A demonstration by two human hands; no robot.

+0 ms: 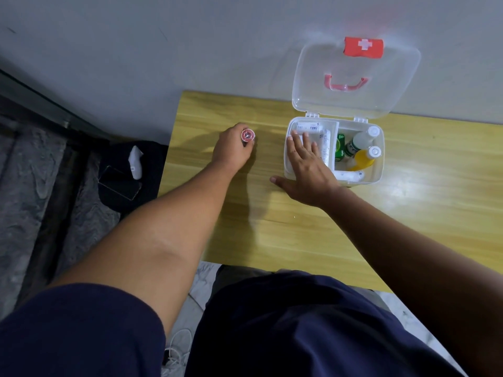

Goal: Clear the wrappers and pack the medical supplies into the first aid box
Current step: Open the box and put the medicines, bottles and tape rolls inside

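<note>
— Packing nearly done?
— Seemingly. Bottles (363, 140) sit inside the first aid box (379, 174); right hand (304, 170) lies flat on its packets (310, 129). Left of the box, left hand (232, 149) grips one last small roll (247, 135).

One clear first aid box (379, 170), lid up. Two hands: the left hand (232, 151) and the right hand (304, 170). One red-cored tape roll (247, 135), held in the left fingers. In the box, right of the right fingers (296, 142), are two white-capped bottles, a white bottle (362, 138) and a yellow bottle (363, 159), and one green packet (340, 148). Three white wrapped rolls (325, 148) show around those fingers; any more beneath them cannot be told.
</note>
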